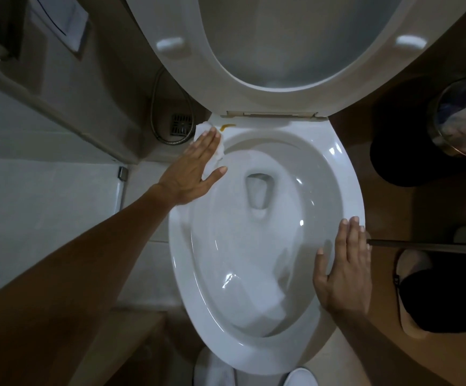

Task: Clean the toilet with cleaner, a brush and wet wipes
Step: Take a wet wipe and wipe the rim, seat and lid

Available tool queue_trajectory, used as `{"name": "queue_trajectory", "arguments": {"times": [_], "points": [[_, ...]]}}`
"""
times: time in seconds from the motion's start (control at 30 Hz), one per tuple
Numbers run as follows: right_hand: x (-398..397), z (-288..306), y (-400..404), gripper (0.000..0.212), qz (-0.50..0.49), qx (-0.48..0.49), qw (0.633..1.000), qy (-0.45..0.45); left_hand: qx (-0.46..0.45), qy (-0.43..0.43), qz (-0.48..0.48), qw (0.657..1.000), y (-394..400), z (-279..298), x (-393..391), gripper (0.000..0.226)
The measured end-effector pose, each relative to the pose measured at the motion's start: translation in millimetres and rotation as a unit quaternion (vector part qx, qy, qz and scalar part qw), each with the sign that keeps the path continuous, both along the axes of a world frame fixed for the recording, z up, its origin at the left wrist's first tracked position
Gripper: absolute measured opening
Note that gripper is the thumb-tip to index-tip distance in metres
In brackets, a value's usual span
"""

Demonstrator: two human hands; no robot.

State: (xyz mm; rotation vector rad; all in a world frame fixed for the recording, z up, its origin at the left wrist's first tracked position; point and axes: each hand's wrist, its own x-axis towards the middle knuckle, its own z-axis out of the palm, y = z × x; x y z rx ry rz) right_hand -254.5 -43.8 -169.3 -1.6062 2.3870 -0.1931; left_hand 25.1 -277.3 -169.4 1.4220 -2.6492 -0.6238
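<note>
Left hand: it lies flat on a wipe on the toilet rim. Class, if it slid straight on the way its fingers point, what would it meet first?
Probably the yellow-brown stain on the rim, just beyond the left hand and its wipe; then the seat hinge.

Dim bathroom, tiled floor (148, 263), floor drain (181, 124)

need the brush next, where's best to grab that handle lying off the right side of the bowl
Take the brush handle on its bare dark shaft, just right of the right hand, coming from above. It lies roughly level, pointing at the bowl rim, so a wrap-around grip fits. Its near end is hidden behind that hand.
</note>
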Motion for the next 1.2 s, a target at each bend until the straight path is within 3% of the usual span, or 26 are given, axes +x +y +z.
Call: {"name": "queue_trajectory", "arguments": {"times": [0.23, 0.47, 0.9, 1.2], "points": [[-0.5, -0.3, -0.1, 0.072, -0.001, -0.005, 1.0, -0.005, 0.007, -0.017, -0.025, 1.0, -8.0, 0.2, -3.0, 0.074], [-0.9, -1.2, -0.2, 0.071, 0.0, 0.002, 1.0, -0.006, 0.026, 0.012, 0.016, 0.999, 47.5, -4.3, 34.5, 0.071], [-1.2, -3.6, 1.2, 0.072, -0.001, -0.002, 1.0, -0.005, 0.004, -0.018, -0.025, 0.999, -17.2, 0.0, -37.6, 0.071], [-1.4, -4.3, 1.3, 0.072, -0.003, -0.003, 1.0, -0.013, -0.004, -0.015, 0.005, 1.0, 6.2, -0.2, -8.6, 0.067]]}}
